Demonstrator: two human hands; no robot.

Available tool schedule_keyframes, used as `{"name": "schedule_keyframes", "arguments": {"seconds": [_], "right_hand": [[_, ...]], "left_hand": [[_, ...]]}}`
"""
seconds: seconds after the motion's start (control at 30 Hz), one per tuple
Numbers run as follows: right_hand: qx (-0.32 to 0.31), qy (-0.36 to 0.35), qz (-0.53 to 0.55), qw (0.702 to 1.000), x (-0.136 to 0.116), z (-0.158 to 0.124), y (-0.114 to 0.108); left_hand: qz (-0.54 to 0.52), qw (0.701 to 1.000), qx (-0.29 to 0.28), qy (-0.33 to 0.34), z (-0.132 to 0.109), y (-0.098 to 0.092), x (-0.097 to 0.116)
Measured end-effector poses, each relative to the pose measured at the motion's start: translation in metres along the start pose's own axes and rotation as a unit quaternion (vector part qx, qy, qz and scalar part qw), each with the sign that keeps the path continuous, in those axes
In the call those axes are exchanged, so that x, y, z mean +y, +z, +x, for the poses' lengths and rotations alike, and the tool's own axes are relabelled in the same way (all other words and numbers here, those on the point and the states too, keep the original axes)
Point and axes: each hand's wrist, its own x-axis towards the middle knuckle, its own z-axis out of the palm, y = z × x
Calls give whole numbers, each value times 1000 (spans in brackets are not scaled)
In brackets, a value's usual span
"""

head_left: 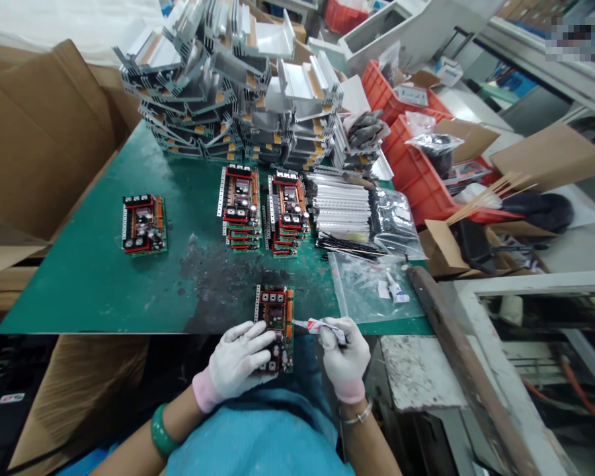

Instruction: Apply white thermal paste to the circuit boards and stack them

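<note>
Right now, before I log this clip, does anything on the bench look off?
Yes: a dark, blotchy stain spreads across the green bench mat, just beyond the circuit board under the left hand. It looks like soiling or wear against the cleaner green around it. The stacked aluminium heat sinks also sit unevenly, at mixed angles.

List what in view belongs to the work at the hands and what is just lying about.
In use: gloved left hand resting on a circuit board; gloved right hand holding a tube of paste.

Lying about: stacked circuit boards; lone circuit board; aluminium heat sinks; red plastic crates; clear plastic bag.
</note>
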Motion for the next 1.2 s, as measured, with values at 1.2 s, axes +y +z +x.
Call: {"name": "schedule_keyframes", "arguments": {"seconds": [1.2], "right_hand": [[-46, -63, -10, 997, 2, -15, -14]], "left_hand": [[-14, 1000, -5, -15, 2, -2, 3]]}}
